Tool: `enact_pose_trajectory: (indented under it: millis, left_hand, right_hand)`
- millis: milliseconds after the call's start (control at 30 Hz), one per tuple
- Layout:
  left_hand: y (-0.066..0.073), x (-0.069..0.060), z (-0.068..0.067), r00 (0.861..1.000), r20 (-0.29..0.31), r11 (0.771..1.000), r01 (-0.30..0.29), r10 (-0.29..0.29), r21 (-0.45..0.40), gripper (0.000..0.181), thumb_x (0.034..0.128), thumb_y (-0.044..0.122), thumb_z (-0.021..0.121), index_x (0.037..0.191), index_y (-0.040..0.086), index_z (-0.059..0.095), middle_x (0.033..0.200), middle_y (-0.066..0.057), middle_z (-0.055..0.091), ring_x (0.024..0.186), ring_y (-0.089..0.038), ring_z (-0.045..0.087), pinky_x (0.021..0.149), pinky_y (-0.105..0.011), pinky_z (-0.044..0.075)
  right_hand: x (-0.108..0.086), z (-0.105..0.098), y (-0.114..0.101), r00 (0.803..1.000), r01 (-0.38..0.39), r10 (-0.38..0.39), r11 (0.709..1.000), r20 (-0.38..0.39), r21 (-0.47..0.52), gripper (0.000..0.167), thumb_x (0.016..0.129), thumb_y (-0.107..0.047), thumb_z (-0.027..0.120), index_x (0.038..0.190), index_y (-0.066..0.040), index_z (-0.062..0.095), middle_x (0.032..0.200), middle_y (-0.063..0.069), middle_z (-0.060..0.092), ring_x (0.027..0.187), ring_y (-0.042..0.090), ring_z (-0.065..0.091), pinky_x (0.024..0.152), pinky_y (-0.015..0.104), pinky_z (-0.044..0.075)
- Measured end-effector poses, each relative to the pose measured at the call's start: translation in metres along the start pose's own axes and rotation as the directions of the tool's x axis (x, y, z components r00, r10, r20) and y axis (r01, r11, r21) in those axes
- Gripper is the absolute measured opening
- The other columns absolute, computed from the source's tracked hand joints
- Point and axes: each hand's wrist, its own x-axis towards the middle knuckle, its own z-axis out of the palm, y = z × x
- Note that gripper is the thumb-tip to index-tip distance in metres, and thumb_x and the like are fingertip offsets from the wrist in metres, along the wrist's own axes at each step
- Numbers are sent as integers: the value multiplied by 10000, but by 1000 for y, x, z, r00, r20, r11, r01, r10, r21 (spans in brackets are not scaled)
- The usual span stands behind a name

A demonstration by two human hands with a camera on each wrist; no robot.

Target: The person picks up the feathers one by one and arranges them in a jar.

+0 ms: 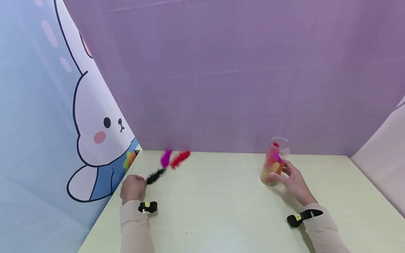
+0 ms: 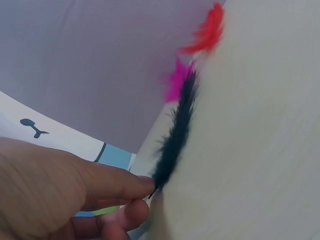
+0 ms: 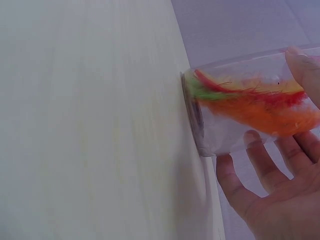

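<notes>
My left hand (image 1: 132,188) pinches a dark, nearly black feather (image 2: 175,137) at its quill end, between thumb and fingers. The feather slants up and away from the hand, over the table's left side. Just beyond its tip are a magenta feather (image 1: 165,158) and a red feather (image 1: 180,160) near the back edge. On the right, my right hand (image 1: 295,183) grips a clear plastic jar (image 3: 222,137) from its side, thumb and fingers around it. Red, orange, yellow, green and magenta feathers show through the jar's wall. The jar stands slightly tilted at the table, its top uncovered.
The pale wooden table (image 1: 218,203) ends at a purple cloth backdrop (image 1: 221,88). At the left hangs a blue cloth (image 1: 34,140) with a cartoon rabbit, close beside the left hand. A pale cloth (image 1: 384,158) borders the right side.
</notes>
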Motion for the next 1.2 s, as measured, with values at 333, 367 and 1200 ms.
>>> enact_pose_trajectory:
  millis: [333, 367, 1200]
  left_hand:
    - [-2, -1, -2, 1000, 23, 1000, 3, -4, 25, 184, 905, 213, 660, 993, 66, 729, 1085, -199, 714, 902, -375, 657, 654, -434, 484]
    - [-1, -2, -3, 1000, 27, 1000, 2, -3, 29, 188, 902, 220, 663, 986, 68, 732, 1080, -198, 716, 896, -371, 658, 652, -430, 484]
    - [5, 6, -8, 989, 146, 997, -18, 8, 71, 329, 943, 208, 501, 1107, -43, 637, 1150, -300, 643, 957, -417, 634, 752, -505, 524]
  right_hand:
    - [0, 0, -1, 1000, -7, 7, 1000, 7, -3, 936, 928, -431, 742, 1634, -131, 206, 1631, 231, 330, 1493, 496, 301, 1096, 791, 257]
    - [0, -1, -1, 1000, -8, 8, 1000, 6, -4, 939, 925, -442, 742, 1633, -130, 209, 1631, 231, 331, 1494, 497, 299, 1096, 793, 253]
    - [0, -1, -1, 1000, -3, 3, 1000, 2, -6, 950, 911, -469, 747, 1625, -124, 225, 1620, 236, 348, 1492, 503, 307, 1094, 801, 242]
